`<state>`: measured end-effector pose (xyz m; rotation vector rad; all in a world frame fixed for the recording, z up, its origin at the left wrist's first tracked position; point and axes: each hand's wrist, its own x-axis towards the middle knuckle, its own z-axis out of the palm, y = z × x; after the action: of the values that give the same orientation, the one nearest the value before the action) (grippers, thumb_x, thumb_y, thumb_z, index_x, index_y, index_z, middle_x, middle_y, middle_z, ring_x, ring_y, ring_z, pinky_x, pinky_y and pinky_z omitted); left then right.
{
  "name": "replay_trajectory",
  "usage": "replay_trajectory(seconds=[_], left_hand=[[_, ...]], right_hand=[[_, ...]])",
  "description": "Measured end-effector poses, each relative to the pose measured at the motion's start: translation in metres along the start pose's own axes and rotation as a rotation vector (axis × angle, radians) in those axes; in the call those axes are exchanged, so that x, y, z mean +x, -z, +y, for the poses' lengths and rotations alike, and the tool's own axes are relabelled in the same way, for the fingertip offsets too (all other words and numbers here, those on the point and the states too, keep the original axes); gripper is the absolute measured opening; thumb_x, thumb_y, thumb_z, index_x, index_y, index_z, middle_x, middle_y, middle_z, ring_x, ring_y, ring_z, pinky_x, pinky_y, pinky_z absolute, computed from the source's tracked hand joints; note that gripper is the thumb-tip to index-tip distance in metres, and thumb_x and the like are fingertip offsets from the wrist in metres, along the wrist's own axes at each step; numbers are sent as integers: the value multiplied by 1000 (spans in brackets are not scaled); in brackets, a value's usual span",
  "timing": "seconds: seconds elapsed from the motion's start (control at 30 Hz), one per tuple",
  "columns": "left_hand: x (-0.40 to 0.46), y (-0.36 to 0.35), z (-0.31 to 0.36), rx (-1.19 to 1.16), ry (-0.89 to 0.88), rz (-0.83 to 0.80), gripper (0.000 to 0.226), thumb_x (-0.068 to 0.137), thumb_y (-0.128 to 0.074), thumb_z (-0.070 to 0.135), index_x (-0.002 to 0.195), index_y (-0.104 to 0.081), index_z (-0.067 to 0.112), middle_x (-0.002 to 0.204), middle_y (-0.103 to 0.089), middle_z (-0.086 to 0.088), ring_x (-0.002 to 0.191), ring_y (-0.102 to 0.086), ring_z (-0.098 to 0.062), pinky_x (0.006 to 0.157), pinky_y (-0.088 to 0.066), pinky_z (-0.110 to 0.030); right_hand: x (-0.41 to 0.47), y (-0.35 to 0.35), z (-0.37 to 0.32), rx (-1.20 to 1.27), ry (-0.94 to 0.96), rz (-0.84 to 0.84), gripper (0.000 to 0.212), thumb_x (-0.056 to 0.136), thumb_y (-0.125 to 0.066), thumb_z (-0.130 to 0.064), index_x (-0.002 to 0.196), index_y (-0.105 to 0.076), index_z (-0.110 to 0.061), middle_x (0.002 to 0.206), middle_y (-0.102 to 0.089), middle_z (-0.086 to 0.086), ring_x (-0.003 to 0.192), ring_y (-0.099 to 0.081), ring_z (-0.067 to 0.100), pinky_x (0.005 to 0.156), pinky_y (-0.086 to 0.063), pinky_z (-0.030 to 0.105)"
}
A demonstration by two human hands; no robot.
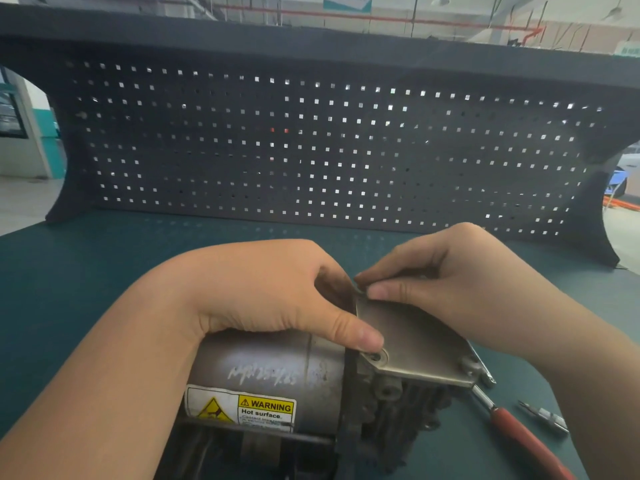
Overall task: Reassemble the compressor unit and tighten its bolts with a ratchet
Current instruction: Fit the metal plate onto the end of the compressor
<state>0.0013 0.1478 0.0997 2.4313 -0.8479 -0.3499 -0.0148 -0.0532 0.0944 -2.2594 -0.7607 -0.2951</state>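
Observation:
The grey compressor unit (pixel 263 372) lies on the green bench, a yellow warning label on its side. A flat metal cover plate (pixel 412 341) sits on its finned head. My left hand (pixel 263 289) grips the cylinder from above, with the thumb pressing the plate near a bolt hole (pixel 375 357). My right hand (pixel 450 275) pinches a small dark bolt (pixel 360 289) at the plate's far corner. The red-handled ratchet (pixel 519 434) lies on the bench to the right of the unit, its head partly hidden behind the plate.
A small metal bit or socket piece (pixel 545 415) lies right of the ratchet. A dark pegboard back panel (pixel 311 150) stands at the bench's far edge. The green bench top (pixel 86 278) stretches left and behind the unit.

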Motion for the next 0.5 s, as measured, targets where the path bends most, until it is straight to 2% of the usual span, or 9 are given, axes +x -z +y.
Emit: replay_trajectory(seconds=[0.17, 0.27, 0.33, 0.4, 0.47, 0.5], left_hand=[[-1, 1, 0, 5, 0, -21, 56, 60, -66, 71, 103, -72, 36, 101, -73, 18, 97, -67, -1, 98, -48, -43], [0, 1, -1, 1, 0, -12, 54, 58, -66, 72, 100, -71, 39, 98, -73, 20, 92, -67, 3, 93, -50, -36], [0, 1, -2, -27, -20, -17, 49, 59, -67, 71, 98, -71, 41, 88, -72, 24, 80, -66, 8, 78, -48, -20], [0, 2, -2, -47, -44, -29, 46, 62, -67, 68, 98, -72, 41, 81, -71, 26, 70, -63, 12, 67, -42, -11], [0, 2, -3, -80, -61, -27, 41, 66, -71, 62, 99, -74, 37, 72, -69, 27, 58, -58, 14, 57, -39, -4], [1, 2, -3, -101, -66, -25, 37, 69, -73, 57, 98, -74, 35, 67, -68, 27, 54, -56, 14, 53, -37, -2]], right_hand=[[7, 2, -5, -74, -67, -47, 4, 70, -77, -33, 70, -74, -36, 67, -69, -23, 64, -64, -8, 60, -46, 6], [9, -2, -5, -74, -77, -27, 24, 61, -79, -47, 69, -69, -28, 65, -68, -18, 59, -62, -5, 54, -46, 10], [6, 0, -3, 1, -93, -61, 29, 62, -74, -55, 80, -68, -33, 72, -71, -20, 67, -65, -6, 62, -49, 9], [1, 6, 0, 85, -102, -110, 23, 69, -71, -50, 89, -71, -40, 80, -72, -22, 78, -67, -7, 69, -50, 8], [-2, 10, 2, 126, -90, -131, 13, 77, -75, -30, 87, -74, -38, 80, -73, -20, 79, -69, -5, 70, -50, 8], [-2, 10, 2, 138, -83, -126, 15, 79, -75, -23, 85, -76, -37, 79, -74, -18, 77, -69, -4, 69, -50, 8]])
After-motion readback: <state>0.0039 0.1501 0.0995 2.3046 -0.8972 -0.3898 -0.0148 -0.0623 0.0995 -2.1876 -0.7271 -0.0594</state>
